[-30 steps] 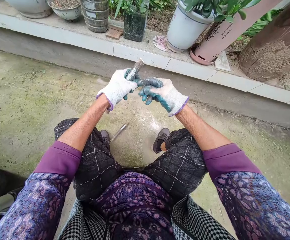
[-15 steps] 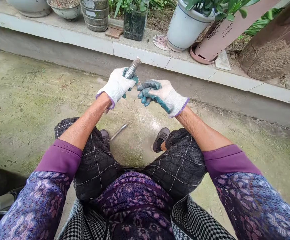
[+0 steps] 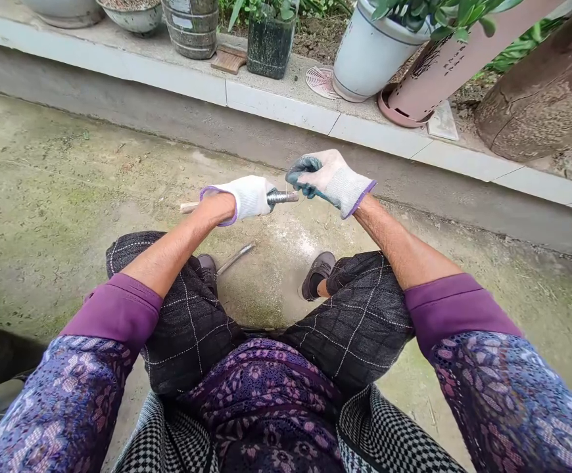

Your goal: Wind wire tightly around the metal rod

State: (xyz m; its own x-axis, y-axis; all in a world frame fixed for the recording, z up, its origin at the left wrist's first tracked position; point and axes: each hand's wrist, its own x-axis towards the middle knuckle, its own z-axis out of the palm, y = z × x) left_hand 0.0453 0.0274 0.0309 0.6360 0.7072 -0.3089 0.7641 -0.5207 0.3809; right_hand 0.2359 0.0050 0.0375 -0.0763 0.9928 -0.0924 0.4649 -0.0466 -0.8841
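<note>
Head cam: left hand (image 3: 246, 197) grips wire-wound stick (image 3: 281, 196), horiz.

No wording can be read. The pink pot (image 3: 438, 62) carries a dark printed pattern with small characters down its side (too small and tilted to make out), and the grey bucket (image 3: 190, 25) bears a pale label patch whose print is illegible.
</note>
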